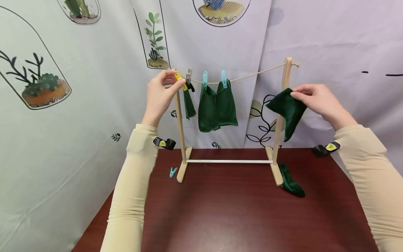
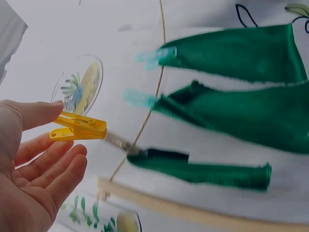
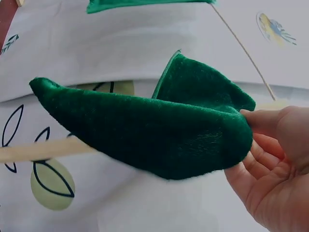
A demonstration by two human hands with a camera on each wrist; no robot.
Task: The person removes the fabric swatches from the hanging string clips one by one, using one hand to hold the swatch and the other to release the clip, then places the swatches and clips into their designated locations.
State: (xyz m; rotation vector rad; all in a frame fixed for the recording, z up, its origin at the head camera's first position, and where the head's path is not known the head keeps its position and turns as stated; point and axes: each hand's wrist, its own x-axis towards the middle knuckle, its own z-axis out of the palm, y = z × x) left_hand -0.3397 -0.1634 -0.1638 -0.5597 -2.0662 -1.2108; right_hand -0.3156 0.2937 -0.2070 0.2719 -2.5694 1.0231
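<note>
My left hand pinches a yellow clothespin between thumb and forefinger, close to the left post of a small wooden drying rack. In the right wrist view, my right hand grips a dark green velvet sock by its edge; the head view has it before the right post. On the sagging string hang green shorts under two light blue clothespins. A transparent clothespin holds a narrow green cloth piece with a black part, right by my left hand.
A second green sock lies on the dark red table against the rack's right foot. Left of the left foot lies a loose light blue clothespin. A white rod joins the feet low down. Behind hangs a plant-printed cloth.
</note>
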